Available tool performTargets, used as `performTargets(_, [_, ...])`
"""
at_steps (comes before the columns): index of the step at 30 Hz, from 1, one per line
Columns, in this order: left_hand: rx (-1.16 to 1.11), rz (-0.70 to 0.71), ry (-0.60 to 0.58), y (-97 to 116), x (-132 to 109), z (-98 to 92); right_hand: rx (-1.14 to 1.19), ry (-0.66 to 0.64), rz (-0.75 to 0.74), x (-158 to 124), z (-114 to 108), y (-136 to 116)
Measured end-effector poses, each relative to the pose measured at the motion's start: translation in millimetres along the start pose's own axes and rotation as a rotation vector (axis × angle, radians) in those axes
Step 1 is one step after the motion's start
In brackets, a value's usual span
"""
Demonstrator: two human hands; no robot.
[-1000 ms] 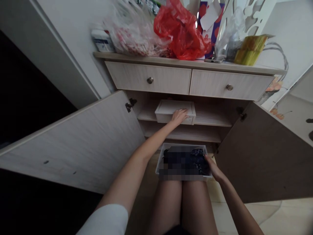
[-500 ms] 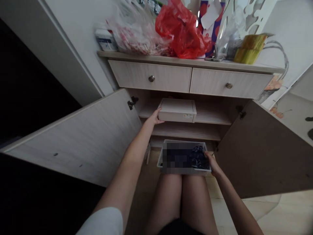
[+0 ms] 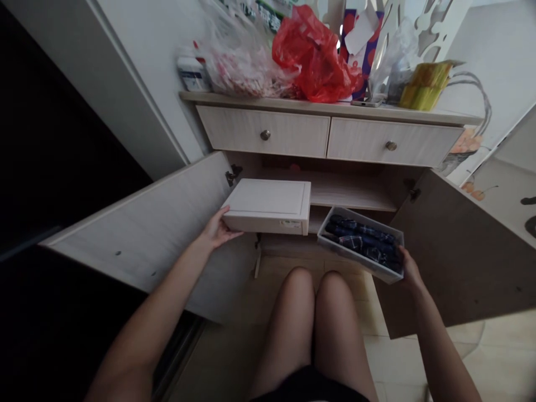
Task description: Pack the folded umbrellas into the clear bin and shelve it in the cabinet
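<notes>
My left hand [image 3: 218, 229] grips the left end of a flat white lidded box [image 3: 270, 205] and holds it in the air in front of the open cabinet [image 3: 352, 192]. On the other side, my right hand [image 3: 408, 271] holds the near right corner of an open white tray [image 3: 359, 258] filled with rolled dark blue fabric items [image 3: 362, 237]. The tray hangs tilted above the floor, to the right of my knees [image 3: 312, 285]. Both boxes are off the shelves.
The cabinet's two doors [image 3: 163, 223] [image 3: 452, 251] stand wide open on either side. Two shut drawers [image 3: 266, 133] sit above the shelves. On top lie a red plastic bag [image 3: 314, 56], a clear bag, a phone and a yellow pack.
The left hand pulled the white box off the shelf toward me. The right hand lifted the tray off my knees and swung it up to the right.
</notes>
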State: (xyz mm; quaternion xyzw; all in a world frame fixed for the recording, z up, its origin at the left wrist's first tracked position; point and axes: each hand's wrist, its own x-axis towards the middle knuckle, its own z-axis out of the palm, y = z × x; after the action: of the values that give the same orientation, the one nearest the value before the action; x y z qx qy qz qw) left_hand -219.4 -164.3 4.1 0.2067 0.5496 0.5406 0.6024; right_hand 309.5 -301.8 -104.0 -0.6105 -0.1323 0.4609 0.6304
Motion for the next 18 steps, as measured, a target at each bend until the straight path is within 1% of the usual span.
performTargets(3, [-0.014,-0.027,-0.017,-10,-21,-5.9,0.026,0.034,-0.063,3,11,-18])
performTargets(7, [0.0,0.004,-0.026,-25,-37,0.0,0.055,0.037,-0.168,-2,33,-29])
performTargets(11, [0.0,0.067,0.013,-31,-41,4.0,0.053,0.049,-0.214,-13,44,-34])
performTargets(15, [0.016,0.077,0.056,-35,-38,0.3,0.001,0.003,-0.207,-19,43,-38])
performTargets(18, [0.034,0.066,0.074,-41,-38,-3.6,-0.012,-0.054,-0.19,-17,42,-38])
